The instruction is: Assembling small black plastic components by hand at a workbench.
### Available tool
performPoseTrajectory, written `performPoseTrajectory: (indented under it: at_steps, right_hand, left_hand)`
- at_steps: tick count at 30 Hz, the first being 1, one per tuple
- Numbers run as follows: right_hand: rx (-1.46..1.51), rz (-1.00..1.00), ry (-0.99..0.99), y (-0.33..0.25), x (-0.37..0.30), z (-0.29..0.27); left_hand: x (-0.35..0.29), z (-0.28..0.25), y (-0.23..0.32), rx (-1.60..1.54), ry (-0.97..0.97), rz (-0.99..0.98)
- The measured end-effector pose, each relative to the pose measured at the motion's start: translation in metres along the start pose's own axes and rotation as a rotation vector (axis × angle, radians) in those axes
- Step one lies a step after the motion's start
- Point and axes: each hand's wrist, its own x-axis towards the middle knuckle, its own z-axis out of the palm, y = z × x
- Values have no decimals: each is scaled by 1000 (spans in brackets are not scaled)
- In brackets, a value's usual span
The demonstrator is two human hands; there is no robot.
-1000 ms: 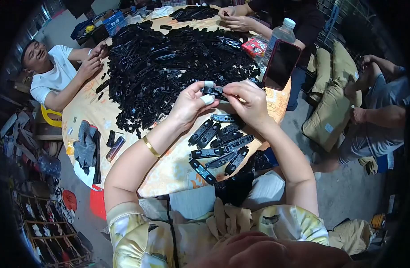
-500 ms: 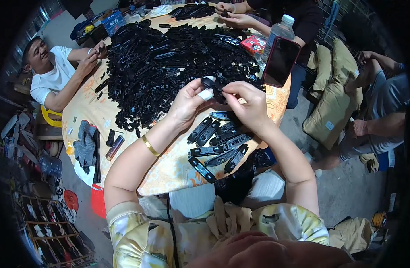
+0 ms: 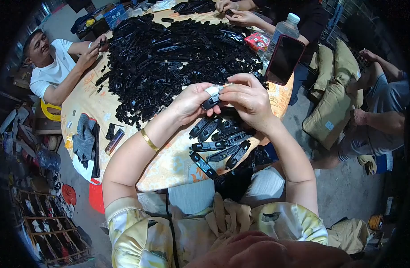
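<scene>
My left hand (image 3: 190, 102) is closed round a small black plastic part (image 3: 210, 102), its thumb wrapped in white tape. My right hand (image 3: 248, 99) pinches at the same part from the other side; whether a second, smaller piece sits in its fingertips is hidden. Just below both hands lies a group of long black plastic parts (image 3: 223, 142), several of them side by side on the patterned tablecloth (image 3: 165, 172). Beyond my hands rises a big heap of loose black parts (image 3: 169, 58).
A phone (image 3: 285, 60) leans against a clear bottle (image 3: 283, 29) beside a red packet (image 3: 257, 41). Grey gloves (image 3: 84, 138) and a dark tube (image 3: 115, 141) lie at left. Co-workers sit at left and far side; another person sits at right near tan sacks (image 3: 327, 96).
My hands have come slightly nearer, and the black part has turned in my left fingers. My right fingers have closed in over it.
</scene>
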Motion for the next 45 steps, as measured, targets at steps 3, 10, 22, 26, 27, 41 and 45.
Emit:
performPoseTrajectory:
  at_steps: [3,10,22,26,27,41,45]
  right_hand:
    - [-47,-10,-11,-1,-2,1]
    - [-148,-42,-44,2,-3,-3]
    - [148,638,-202,17,-20,-2]
    - [267,854,30,48,-21,-26]
    - [34,831,-9,53,-23,-35]
    - [-464,364,-141,56,-47,-5]
    - [-315,173,-73,46,-41,-1]
  left_hand:
    - [-7,2,10,97,-6,-51]
    - [-12,5,24,248,-112,-57]
    - [-6,15,1,1109,76,351]
    - [-9,8,-12,1278,-70,460]
    - [-9,12,-5,1303,-208,349]
    - [93,14,33,1471,445,380]
    - [136,17,32,1604,637,197]
